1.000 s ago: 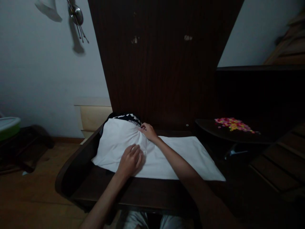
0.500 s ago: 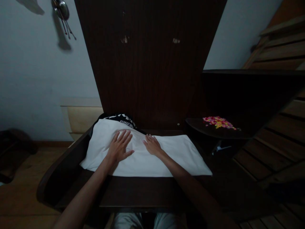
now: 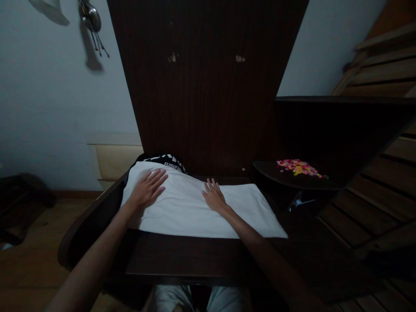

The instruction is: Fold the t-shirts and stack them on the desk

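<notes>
A white cloth [image 3: 191,212] lies spread on a dark wooden desk [image 3: 182,260]. My left hand [image 3: 146,188] rests flat on the cloth's far left part, fingers spread. On the cloth's middle lies my right hand [image 3: 214,197], palm down with fingers stretched out. A black garment with white lettering [image 3: 165,160] sticks out from under the cloth's far left edge, just beyond my left hand.
A tall dark wooden panel [image 3: 208,86] stands behind the desk. A small dark shelf at the right carries a heap of small pink and yellow pieces [image 3: 297,167]. Metal utensils [image 3: 92,21] hang on the white wall at upper left. Wooden slats [image 3: 383,173] rise at the right.
Both hands went from bunched on the cloth near its left end to lying flat. My left hand slid left, my right hand slid right, and the cloth lies smoother.
</notes>
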Demonstrator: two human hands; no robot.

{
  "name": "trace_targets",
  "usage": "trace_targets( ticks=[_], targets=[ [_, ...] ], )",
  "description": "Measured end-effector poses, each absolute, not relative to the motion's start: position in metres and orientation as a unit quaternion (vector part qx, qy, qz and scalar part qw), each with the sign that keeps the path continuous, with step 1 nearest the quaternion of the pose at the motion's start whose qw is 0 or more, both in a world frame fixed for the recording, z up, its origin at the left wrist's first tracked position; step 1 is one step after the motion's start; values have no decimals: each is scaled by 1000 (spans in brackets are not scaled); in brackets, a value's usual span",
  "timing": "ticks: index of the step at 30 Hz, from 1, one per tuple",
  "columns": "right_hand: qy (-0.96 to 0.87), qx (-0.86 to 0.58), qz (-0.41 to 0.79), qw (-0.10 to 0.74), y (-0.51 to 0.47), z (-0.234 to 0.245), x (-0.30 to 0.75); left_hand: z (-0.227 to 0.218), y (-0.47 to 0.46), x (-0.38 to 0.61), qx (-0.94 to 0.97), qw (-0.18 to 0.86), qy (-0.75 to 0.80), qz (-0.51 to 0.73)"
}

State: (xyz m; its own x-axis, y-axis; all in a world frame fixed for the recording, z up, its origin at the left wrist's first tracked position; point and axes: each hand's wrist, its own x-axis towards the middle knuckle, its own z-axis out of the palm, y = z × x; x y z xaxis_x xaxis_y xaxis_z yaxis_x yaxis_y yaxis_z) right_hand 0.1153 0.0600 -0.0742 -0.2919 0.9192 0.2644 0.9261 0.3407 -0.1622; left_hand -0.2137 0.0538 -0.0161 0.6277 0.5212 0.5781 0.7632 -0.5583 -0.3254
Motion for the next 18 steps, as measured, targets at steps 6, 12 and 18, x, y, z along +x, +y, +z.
trace_targets(
  ticks=[6,12,18],
  targets=[
    [-915,-359,-10,184,10,-75,84,-9,66,-223,-875,251,-369,-188],
    [-972,-193,65,117,-26,-67,64,-2,73,-229,-874,214,-392,-190],
    [-978,-162,96,92,-39,-59,58,-2,71,-214,-850,208,-434,-213]
  ],
)
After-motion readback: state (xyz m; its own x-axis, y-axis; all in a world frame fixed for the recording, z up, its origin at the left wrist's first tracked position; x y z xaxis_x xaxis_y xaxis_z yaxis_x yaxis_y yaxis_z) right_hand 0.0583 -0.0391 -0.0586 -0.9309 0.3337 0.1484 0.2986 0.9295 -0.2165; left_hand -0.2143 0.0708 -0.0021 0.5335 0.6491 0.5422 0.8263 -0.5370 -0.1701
